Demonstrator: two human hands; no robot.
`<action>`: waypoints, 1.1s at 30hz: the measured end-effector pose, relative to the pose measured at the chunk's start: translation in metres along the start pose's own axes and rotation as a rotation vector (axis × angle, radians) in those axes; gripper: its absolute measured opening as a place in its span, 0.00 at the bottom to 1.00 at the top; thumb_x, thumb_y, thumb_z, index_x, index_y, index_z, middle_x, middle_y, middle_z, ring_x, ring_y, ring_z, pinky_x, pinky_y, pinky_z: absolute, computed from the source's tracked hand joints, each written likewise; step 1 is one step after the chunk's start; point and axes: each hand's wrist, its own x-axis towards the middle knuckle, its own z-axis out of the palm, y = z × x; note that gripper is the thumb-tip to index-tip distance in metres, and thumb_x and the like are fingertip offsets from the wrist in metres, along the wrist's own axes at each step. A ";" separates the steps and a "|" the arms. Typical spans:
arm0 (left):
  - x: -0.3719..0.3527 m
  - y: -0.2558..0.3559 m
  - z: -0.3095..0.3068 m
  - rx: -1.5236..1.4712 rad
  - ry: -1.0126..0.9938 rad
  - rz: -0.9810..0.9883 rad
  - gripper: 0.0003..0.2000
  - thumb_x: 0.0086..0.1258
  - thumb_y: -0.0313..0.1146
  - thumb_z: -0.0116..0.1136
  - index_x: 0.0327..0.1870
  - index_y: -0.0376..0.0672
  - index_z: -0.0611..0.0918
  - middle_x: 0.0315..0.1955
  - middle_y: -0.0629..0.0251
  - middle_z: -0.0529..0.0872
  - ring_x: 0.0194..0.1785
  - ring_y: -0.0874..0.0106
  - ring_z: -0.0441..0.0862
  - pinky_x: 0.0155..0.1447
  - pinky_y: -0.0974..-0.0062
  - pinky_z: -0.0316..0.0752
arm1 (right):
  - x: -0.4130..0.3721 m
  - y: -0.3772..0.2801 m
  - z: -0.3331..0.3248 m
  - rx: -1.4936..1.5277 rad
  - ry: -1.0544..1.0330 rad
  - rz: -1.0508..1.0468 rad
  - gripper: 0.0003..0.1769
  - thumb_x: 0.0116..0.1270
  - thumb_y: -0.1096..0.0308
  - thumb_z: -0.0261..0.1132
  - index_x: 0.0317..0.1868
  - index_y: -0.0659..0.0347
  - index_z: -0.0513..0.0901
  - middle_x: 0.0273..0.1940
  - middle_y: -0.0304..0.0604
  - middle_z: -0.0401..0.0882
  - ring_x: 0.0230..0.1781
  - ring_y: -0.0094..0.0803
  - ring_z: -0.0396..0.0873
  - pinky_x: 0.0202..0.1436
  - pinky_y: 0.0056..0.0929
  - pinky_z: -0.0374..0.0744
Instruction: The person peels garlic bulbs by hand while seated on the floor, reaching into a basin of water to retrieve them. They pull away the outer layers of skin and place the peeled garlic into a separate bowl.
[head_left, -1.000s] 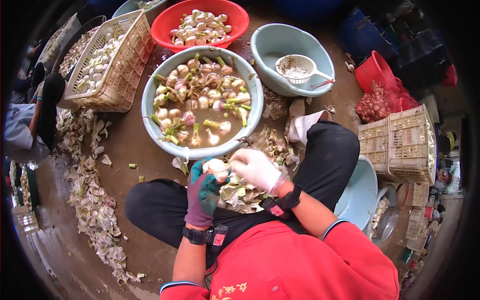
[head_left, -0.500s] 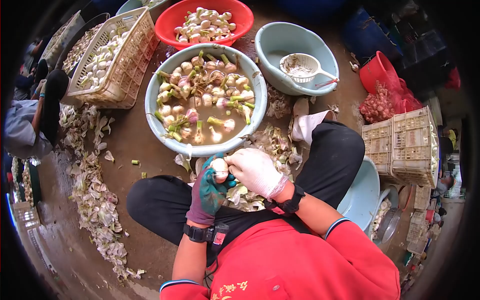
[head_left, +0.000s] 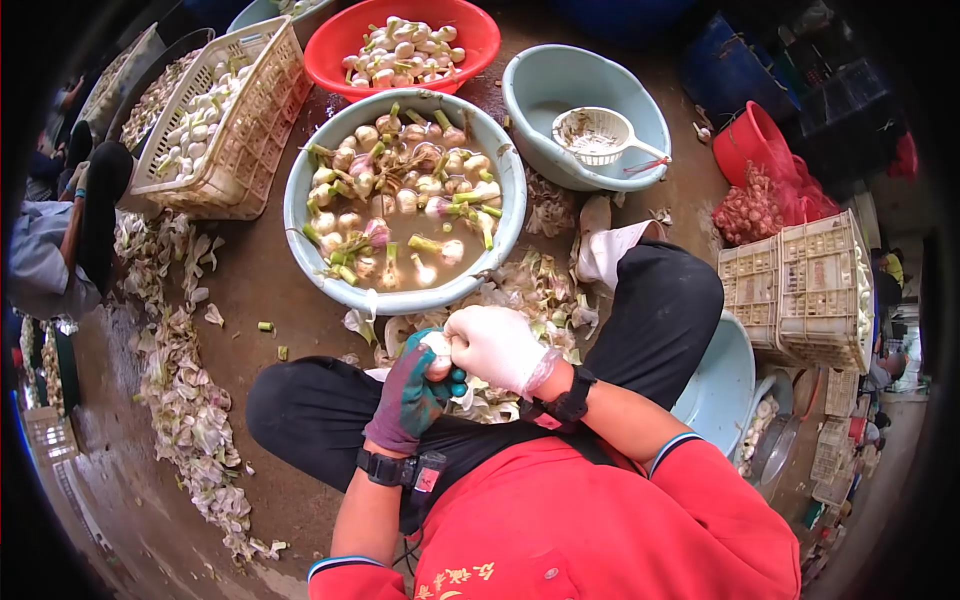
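My left hand (head_left: 408,385), in a teal and purple glove, is closed around a pale garlic bulb (head_left: 437,356) above my lap. Against the bulb's right side presses my right hand (head_left: 497,346) in a white glove, its fingers curled together; what they pinch is hidden. Just beyond both hands stands a light blue basin (head_left: 298,262) of murky water, where several garlic bulbs (head_left: 407,200) with cut green stems float. Loose garlic skins (head_left: 545,285) lie on the floor between my legs and the basin.
A red basin (head_left: 485,55) of white garlic, a blue basin (head_left: 640,105) with a white strainer (head_left: 600,150), and a crate of garlic (head_left: 255,150) stand beyond. Stacked crates (head_left: 800,290) are at right. Peelings (head_left: 195,420) cover the left floor; a seated person (head_left: 50,250) is at far left.
My right hand has shifted slightly left and its fingers have curled in closer over the bulb. The left hand still holds the bulb, now turned a little and more covered.
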 end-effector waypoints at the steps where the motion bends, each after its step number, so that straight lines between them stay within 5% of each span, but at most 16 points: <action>1: 0.000 0.000 -0.003 0.078 0.008 -0.018 0.20 0.73 0.41 0.54 0.61 0.43 0.71 0.44 0.63 0.80 0.39 0.69 0.80 0.42 0.69 0.78 | 0.000 0.001 0.000 0.120 -0.075 0.117 0.10 0.57 0.65 0.61 0.34 0.60 0.85 0.27 0.46 0.82 0.28 0.37 0.81 0.37 0.33 0.79; 2: -0.002 0.002 0.001 0.081 0.008 -0.017 0.20 0.73 0.41 0.54 0.61 0.43 0.71 0.44 0.63 0.80 0.39 0.69 0.80 0.42 0.69 0.78 | 0.001 0.001 -0.005 0.122 -0.072 0.115 0.10 0.57 0.65 0.61 0.34 0.60 0.85 0.27 0.46 0.82 0.28 0.37 0.81 0.37 0.33 0.79; 4: -0.008 0.005 0.011 0.060 -0.041 -0.020 0.23 0.71 0.40 0.56 0.63 0.43 0.70 0.45 0.61 0.79 0.39 0.69 0.80 0.41 0.68 0.78 | -0.002 0.001 -0.018 0.594 -0.276 0.502 0.13 0.59 0.63 0.61 0.39 0.62 0.85 0.28 0.42 0.82 0.28 0.25 0.79 0.36 0.25 0.78; 5: -0.008 0.003 0.011 0.014 -0.027 -0.034 0.23 0.70 0.40 0.56 0.64 0.43 0.69 0.46 0.61 0.79 0.39 0.69 0.80 0.42 0.69 0.78 | -0.003 0.003 -0.019 0.637 -0.243 0.439 0.12 0.61 0.64 0.63 0.41 0.62 0.85 0.27 0.37 0.81 0.28 0.19 0.76 0.34 0.22 0.76; 10: -0.001 0.006 0.021 -0.051 -0.063 -0.004 0.25 0.70 0.40 0.58 0.64 0.39 0.69 0.47 0.62 0.79 0.40 0.72 0.79 0.42 0.73 0.77 | -0.015 -0.004 -0.024 0.784 -0.185 0.393 0.12 0.60 0.67 0.66 0.41 0.64 0.84 0.31 0.41 0.83 0.31 0.21 0.79 0.37 0.24 0.78; 12: -0.001 0.008 0.032 0.420 0.073 0.016 0.26 0.68 0.37 0.61 0.64 0.38 0.68 0.47 0.63 0.79 0.41 0.75 0.79 0.43 0.76 0.76 | -0.015 -0.005 -0.024 0.670 -0.213 0.451 0.12 0.61 0.66 0.65 0.42 0.66 0.83 0.34 0.44 0.83 0.33 0.23 0.80 0.39 0.26 0.78; 14: 0.000 0.003 0.026 0.522 0.097 0.008 0.28 0.65 0.31 0.65 0.64 0.39 0.68 0.50 0.64 0.78 0.47 0.76 0.77 0.50 0.75 0.76 | -0.019 0.005 -0.010 0.670 -0.157 0.416 0.13 0.61 0.65 0.64 0.42 0.67 0.82 0.34 0.46 0.83 0.32 0.25 0.80 0.39 0.27 0.78; 16: -0.001 0.000 0.024 0.714 -0.003 0.218 0.28 0.61 0.26 0.65 0.64 0.39 0.69 0.53 0.63 0.76 0.55 0.74 0.75 0.58 0.74 0.73 | -0.022 0.018 0.007 0.619 -0.018 0.391 0.14 0.61 0.65 0.63 0.41 0.68 0.81 0.32 0.46 0.83 0.33 0.26 0.80 0.41 0.28 0.78; 21: 0.000 -0.004 0.022 1.015 0.022 0.409 0.30 0.56 0.20 0.63 0.63 0.39 0.71 0.57 0.61 0.74 0.60 0.71 0.72 0.62 0.74 0.71 | -0.022 0.042 0.028 0.804 -0.050 0.580 0.11 0.62 0.64 0.62 0.38 0.63 0.82 0.29 0.37 0.80 0.25 0.22 0.76 0.27 0.24 0.75; 24: -0.002 -0.006 0.020 0.969 0.005 0.541 0.30 0.58 0.22 0.65 0.64 0.39 0.69 0.57 0.60 0.75 0.62 0.68 0.73 0.64 0.72 0.71 | -0.025 0.046 0.030 1.133 -0.307 0.552 0.09 0.63 0.63 0.62 0.37 0.59 0.81 0.28 0.33 0.78 0.19 0.19 0.72 0.18 0.21 0.69; 26: -0.001 0.000 0.027 0.557 -0.028 0.514 0.31 0.61 0.27 0.68 0.64 0.39 0.67 0.57 0.59 0.75 0.63 0.65 0.74 0.66 0.68 0.71 | -0.028 0.014 0.007 1.354 -0.519 0.730 0.09 0.64 0.62 0.61 0.35 0.58 0.80 0.25 0.32 0.76 0.18 0.17 0.70 0.16 0.20 0.67; 28: 0.000 0.008 0.025 0.369 -0.022 0.473 0.30 0.66 0.33 0.65 0.66 0.39 0.65 0.59 0.57 0.74 0.63 0.61 0.75 0.66 0.66 0.73 | -0.024 -0.002 0.006 0.808 -0.624 0.446 0.15 0.67 0.55 0.61 0.32 0.58 0.78 0.22 0.31 0.73 0.17 0.18 0.70 0.16 0.20 0.67; 30: -0.001 0.013 0.023 0.257 0.062 0.371 0.28 0.69 0.31 0.59 0.68 0.39 0.63 0.61 0.56 0.73 0.64 0.60 0.75 0.65 0.67 0.73 | -0.019 -0.023 -0.002 0.698 -0.625 0.488 0.14 0.65 0.57 0.62 0.30 0.60 0.78 0.22 0.32 0.74 0.17 0.18 0.70 0.17 0.23 0.69; 33: -0.007 0.026 0.038 -0.098 0.120 0.357 0.27 0.69 0.24 0.52 0.70 0.40 0.63 0.61 0.54 0.72 0.63 0.61 0.75 0.63 0.70 0.74 | -0.027 -0.005 -0.017 0.835 -0.777 0.208 0.15 0.58 0.57 0.67 0.28 0.62 0.80 0.23 0.36 0.78 0.20 0.23 0.74 0.23 0.28 0.73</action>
